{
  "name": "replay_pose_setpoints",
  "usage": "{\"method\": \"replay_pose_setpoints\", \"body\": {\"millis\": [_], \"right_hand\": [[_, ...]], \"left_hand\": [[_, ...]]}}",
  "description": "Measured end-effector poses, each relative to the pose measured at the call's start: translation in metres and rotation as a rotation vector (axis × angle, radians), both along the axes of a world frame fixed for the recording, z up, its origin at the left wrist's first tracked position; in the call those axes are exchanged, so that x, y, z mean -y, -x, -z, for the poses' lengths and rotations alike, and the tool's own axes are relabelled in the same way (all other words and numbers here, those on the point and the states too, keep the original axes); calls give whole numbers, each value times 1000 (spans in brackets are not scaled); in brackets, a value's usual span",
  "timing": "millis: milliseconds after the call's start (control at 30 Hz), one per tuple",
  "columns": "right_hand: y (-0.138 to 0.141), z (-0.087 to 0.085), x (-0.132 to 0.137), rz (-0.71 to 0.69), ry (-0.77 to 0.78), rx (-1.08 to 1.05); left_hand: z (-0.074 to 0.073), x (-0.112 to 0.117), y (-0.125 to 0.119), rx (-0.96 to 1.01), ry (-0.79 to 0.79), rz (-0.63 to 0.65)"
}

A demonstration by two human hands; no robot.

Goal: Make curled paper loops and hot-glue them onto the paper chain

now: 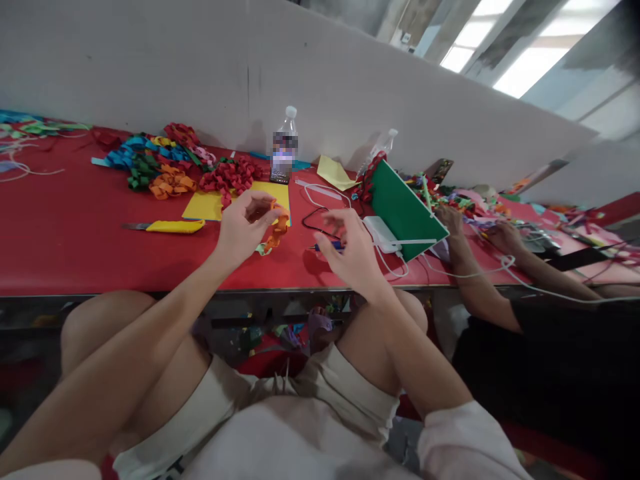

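Left hand [243,227] pinches an orange paper chain [278,233], pale green link at its lower end, over the red desk [75,247]; right hand [353,250] hovers a little apart, fingers spread and half curled, near a dark blue pen-like tool [325,247]. Yellow-handled blade [175,227] lies to the left, heaped coloured paper chains [150,160] behind it, clear bottle [284,150] upright farther back. Rightward, a tilted green board [403,200] beside a white box [381,233], then a co-worker's hands [450,220].
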State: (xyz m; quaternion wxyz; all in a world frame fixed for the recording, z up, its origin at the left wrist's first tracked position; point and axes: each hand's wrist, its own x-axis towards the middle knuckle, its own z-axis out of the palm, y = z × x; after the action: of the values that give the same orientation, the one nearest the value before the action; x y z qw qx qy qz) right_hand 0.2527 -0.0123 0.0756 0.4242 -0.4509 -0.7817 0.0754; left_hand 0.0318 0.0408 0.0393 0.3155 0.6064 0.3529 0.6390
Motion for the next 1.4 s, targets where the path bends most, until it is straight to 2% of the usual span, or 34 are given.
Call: {"method": "replay_pose_setpoints", "body": {"millis": [67, 133, 267, 367, 600, 867, 1100, 1233, 1400], "right_hand": [[12, 0, -22, -79, 28, -36], [21, 9, -35, -119, 102, -103], [30, 31, -37, -150, 215, -262], [31, 39, -33, -129, 237, -347], [30, 38, -30, -96, 231, -541], [32, 42, -27, -97, 243, -583], [30, 46, -28, -95, 79, -532], [30, 43, -26, -88, 10, -527], [30, 40, -23, -68, -12, -483]], "left_hand": [[2, 0, -5, 13, 27, 1], [3, 3, -9, 16, 59, 2], [2, 11, -15, 0, 92, -2], [1, 16, -20, -17, 97, -2], [7, 16, -31, -30, 107, 25], [10, 17, -31, -32, 121, -24], [13, 17, -30, -39, 104, -23], [12, 18, -26, -133, 18, -44], [8, 21, -21, -316, -146, -175]]}}
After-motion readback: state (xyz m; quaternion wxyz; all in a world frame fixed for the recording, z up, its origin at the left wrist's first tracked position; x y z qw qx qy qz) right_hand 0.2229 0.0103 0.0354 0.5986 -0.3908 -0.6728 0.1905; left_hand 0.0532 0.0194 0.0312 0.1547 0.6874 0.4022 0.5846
